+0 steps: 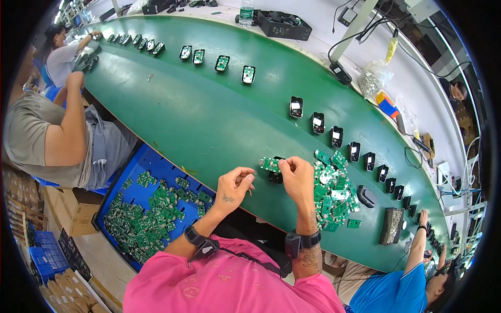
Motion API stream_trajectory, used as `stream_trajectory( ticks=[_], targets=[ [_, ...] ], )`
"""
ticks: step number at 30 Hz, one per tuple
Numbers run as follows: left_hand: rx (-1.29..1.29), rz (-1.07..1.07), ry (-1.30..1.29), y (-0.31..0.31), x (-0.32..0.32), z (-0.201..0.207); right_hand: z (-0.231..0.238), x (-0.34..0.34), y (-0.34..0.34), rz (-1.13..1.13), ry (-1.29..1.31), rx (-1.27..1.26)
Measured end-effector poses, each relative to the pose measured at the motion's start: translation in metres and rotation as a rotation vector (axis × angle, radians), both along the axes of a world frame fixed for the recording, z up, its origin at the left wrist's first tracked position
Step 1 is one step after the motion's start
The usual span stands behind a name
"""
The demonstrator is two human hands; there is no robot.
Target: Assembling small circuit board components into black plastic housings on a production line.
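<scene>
My right hand (297, 177) pinches a green circuit board (270, 165) by its right end, between thumb and fingertips. Just under the board is a black housing (275, 178), mostly covered by the board and my fingers; whether the two touch I cannot tell. My left hand (235, 189) hovers near the table's front edge, left of the board. Its fingers are loosely bent, the thumb a little apart from the forefinger, with nothing visible between them. A heap of loose green circuit boards (333, 193) lies on the green table right beside my right hand.
Black housings (296, 107) stretch in a line along the green table (209, 120); some on the left hold green boards (223, 63). A blue bin (175, 208) of circuit boards sits at my left. Co-workers (57, 135) sit left and right (396, 287). A dark block (391, 226) stands on the right.
</scene>
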State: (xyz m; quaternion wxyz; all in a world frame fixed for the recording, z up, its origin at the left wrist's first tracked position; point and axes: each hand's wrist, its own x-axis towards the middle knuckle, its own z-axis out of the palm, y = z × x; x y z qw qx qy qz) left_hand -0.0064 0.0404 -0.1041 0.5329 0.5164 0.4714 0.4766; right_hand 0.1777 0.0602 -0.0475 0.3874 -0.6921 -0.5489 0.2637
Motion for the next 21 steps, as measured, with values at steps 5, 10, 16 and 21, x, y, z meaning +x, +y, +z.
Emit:
stream_trajectory(
  ticks=[5, 10, 16, 21],
  targets=[
    [-0.013, -0.043, 0.049, 0.0016, -0.0017, -0.0015, 0.0102, -0.0048, 0.0006, 0.026, 0.017, 0.005],
    [-0.002, -0.044, 0.073, 0.0002, 0.0009, -0.0023, 0.0036, -0.0008, 0.0035, 0.008, -0.053, -0.003],
    [-0.016, -0.044, 0.081, 0.0016, -0.0004, -0.0007, 0.0042, 0.0012, 0.0013, 0.050, -0.007, -0.027],
    [0.010, -0.043, 0.095, 0.0032, 0.0013, -0.0005, 0.0092, -0.0008, 0.0054, 0.060, -0.012, -0.005]
  ],
)
